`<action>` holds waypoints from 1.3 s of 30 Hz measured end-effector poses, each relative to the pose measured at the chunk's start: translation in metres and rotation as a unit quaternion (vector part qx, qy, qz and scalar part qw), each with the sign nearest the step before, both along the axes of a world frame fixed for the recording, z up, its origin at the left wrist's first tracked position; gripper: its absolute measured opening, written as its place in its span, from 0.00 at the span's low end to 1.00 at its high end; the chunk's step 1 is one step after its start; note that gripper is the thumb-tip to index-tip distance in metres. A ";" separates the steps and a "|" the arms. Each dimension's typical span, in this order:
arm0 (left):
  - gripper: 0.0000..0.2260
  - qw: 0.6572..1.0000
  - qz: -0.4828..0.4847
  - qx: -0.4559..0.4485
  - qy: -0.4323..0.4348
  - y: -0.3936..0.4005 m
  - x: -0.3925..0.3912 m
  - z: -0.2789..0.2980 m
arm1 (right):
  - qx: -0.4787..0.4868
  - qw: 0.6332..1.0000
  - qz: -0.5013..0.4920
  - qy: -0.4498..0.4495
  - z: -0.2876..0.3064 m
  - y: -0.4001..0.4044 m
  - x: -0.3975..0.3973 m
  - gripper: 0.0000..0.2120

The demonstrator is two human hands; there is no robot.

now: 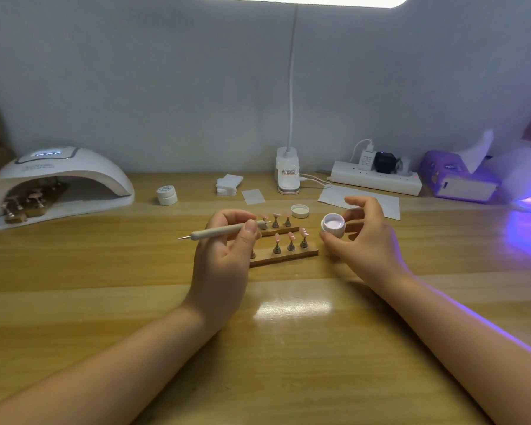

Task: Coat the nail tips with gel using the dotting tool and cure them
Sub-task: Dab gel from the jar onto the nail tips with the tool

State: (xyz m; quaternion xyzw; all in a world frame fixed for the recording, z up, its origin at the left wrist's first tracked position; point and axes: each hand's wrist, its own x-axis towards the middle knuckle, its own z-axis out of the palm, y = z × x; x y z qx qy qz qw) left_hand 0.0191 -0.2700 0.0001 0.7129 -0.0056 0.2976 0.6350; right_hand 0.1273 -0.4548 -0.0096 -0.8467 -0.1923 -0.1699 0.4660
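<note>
Head view: right hand point(367, 237) holds open gel jar point(333, 226).

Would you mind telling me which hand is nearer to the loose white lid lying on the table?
The right hand, holding the open gel jar, sits just right of the lid. The left hand, holding the dotting tool, is farther off to the lid's left.

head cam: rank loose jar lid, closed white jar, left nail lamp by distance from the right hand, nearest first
From the right hand, which holds the open gel jar:
1. Loose jar lid, just left of the hand, behind the nail stands.
2. Closed white jar, further left, toward the back of the table.
3. Left nail lamp, at the far left edge.
</note>
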 end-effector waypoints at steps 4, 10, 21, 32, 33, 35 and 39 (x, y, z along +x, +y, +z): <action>0.05 0.998 0.016 0.052 -0.039 0.001 -0.001 0.009 | 0.020 0.997 0.066 -0.046 0.009 0.007 -0.019 0.36; 0.05 0.988 0.024 0.134 -0.068 -0.002 -0.004 0.022 | 0.007 0.987 0.140 -0.080 0.012 0.017 -0.038 0.36; 0.03 0.977 0.030 0.201 -0.059 -0.004 -0.007 0.021 | 0.001 0.980 0.168 -0.108 0.017 0.021 -0.050 0.36; 0.06 0.977 0.036 0.207 -0.028 -0.006 -0.007 0.021 | -0.003 0.978 0.171 -0.117 0.017 0.023 -0.051 0.35; 0.08 0.978 0.035 0.205 -0.024 -0.006 -0.008 0.022 | -0.003 0.978 0.172 -0.118 0.017 0.023 -0.051 0.35; 0.10 0.978 0.035 0.203 -0.021 -0.006 -0.008 0.023 | -0.002 0.978 0.174 -0.119 0.017 0.023 -0.051 0.35; 0.07 0.979 0.033 0.200 -0.010 -0.006 -0.008 0.023 | 0.000 0.977 0.174 -0.122 0.016 0.023 -0.051 0.35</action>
